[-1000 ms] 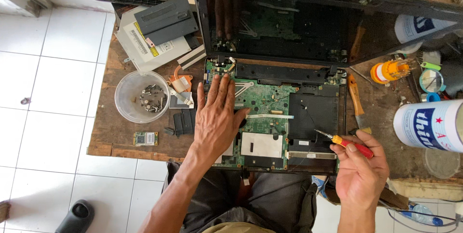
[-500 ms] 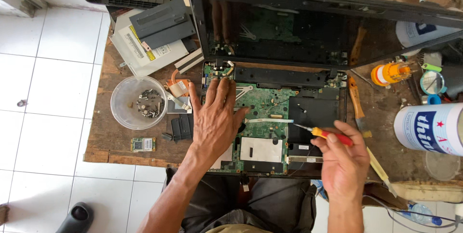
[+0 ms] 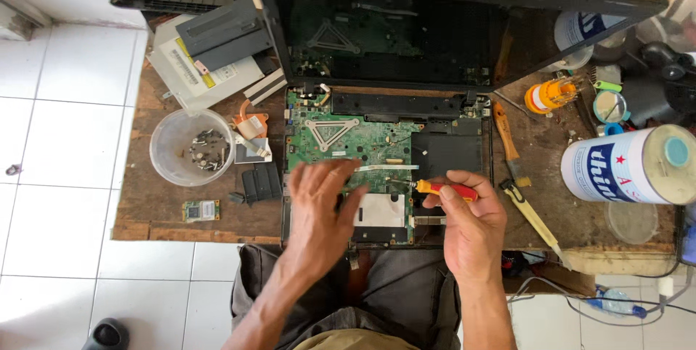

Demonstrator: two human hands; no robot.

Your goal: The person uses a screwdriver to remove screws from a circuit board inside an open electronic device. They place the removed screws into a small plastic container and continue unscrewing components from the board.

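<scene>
Opened laptop [image 3: 406, 140] is sitting on the wooden worktop [image 3: 181, 212] w/ its green motherboard [image 3: 348, 140] exposed, right in front of the person. Left hand [image 3: 319, 209] is hovering over the board's lower left, fingers apart, not gripping anything. Right hand [image 3: 471, 223] is holding a small red-handled screwdriver [image 3: 442, 189], fingers clamped on the handle, tip pointing at the board's middle. Board's prob thin, stiff & fragile imo, so grab it by the edges, not the components. Tub of screws [image 3: 192, 148] is sitting off to the left.

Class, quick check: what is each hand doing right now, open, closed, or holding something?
Left hand: open, fingers spread, holding nothing, over the green circuit board.
Right hand: closed on a red and yellow screwdriver, tip at the board.
</scene>
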